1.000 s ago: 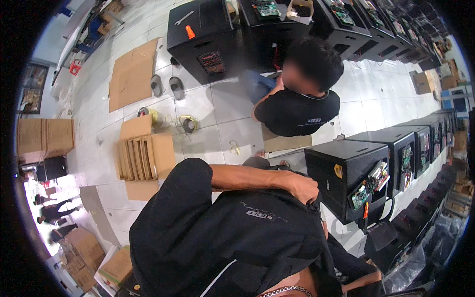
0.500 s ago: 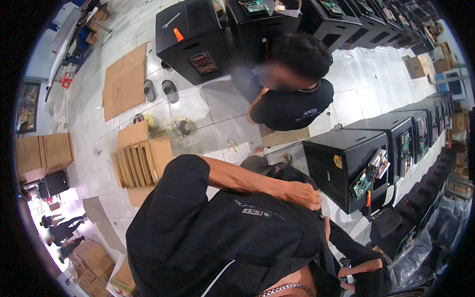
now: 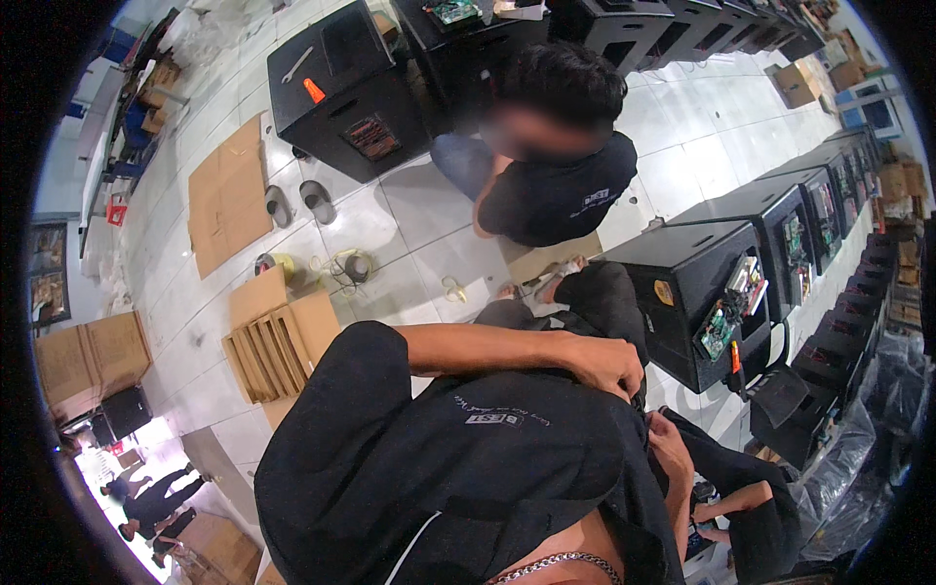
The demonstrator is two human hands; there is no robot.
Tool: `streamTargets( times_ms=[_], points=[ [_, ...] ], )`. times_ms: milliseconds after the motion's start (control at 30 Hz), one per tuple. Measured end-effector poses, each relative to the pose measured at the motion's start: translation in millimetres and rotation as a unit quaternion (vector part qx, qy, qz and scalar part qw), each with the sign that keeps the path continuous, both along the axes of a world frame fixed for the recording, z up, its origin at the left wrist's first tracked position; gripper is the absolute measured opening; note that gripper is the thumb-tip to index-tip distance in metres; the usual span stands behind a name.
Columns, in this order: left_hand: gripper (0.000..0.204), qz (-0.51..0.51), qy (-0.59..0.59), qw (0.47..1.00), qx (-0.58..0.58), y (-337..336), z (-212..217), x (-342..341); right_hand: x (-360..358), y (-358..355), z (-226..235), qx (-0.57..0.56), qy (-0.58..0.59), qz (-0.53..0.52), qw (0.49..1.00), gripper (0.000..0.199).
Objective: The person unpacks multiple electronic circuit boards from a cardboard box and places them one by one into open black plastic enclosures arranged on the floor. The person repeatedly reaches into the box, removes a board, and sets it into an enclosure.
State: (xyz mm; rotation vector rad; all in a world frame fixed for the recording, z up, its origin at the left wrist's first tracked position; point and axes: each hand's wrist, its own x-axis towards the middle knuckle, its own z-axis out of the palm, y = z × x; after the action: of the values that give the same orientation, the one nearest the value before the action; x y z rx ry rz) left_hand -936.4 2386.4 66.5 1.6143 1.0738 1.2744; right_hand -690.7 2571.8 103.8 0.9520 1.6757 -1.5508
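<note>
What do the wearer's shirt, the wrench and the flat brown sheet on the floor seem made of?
Shirt: matte black cloth, shown by its soft folds; the fibre I can't tell.
Wrench: probably metal, judging by its silvery grey colour.
Brown sheet: likely cardboard; dull tan, flat, with stiff, straight edges.

Left hand (image 3: pixel 609 369): curled, against black shirt (image 3: pixel 439 458). Right hand (image 3: pixel 670 444): just beside, fingers bent at dark cloth. Co-worker (image 3: pixel 570 190): one, low, black-shirted. Black cabinets (image 3: pixel 673 255): rows, several bearing green circuit boards (image 3: pixel 720 334). Wrench (image 3: pixel 296 65): one, atop a cabinet. Grey slippers (image 3: pixel 316 201): pair, on tiled floor (image 3: pixel 405 210).
</note>
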Motion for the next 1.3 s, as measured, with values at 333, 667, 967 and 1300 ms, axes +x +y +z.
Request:
streamTargets(
  times_ms=[333, 667, 967, 1300],
  points=[
    [0.033, 0.274, -0.003, 0.951, -0.141, 66, -32, -51, -130, 89, -37, 0.181, 0.195, -0.138, 0.954, 0.031],
    [0.042, 0.179, 0.022, 0.933, -0.312, 111, -72, -171, -336, 209, -73, -0.024, 0.088, 0.228, 0.969, 0.048],
    [0.035, 0.249, -0.217, 0.807, -0.49, 235, -60, -302, -448, 364, -161, -0.325, 0.101, 0.349, 0.873, 0.023],
    [0.035, 0.321, -0.162, 0.659, -0.66, 334, -143, -394, -435, 521, -203, -0.128, 0.083, -0.083, 0.985, 0.013]
  ],
)
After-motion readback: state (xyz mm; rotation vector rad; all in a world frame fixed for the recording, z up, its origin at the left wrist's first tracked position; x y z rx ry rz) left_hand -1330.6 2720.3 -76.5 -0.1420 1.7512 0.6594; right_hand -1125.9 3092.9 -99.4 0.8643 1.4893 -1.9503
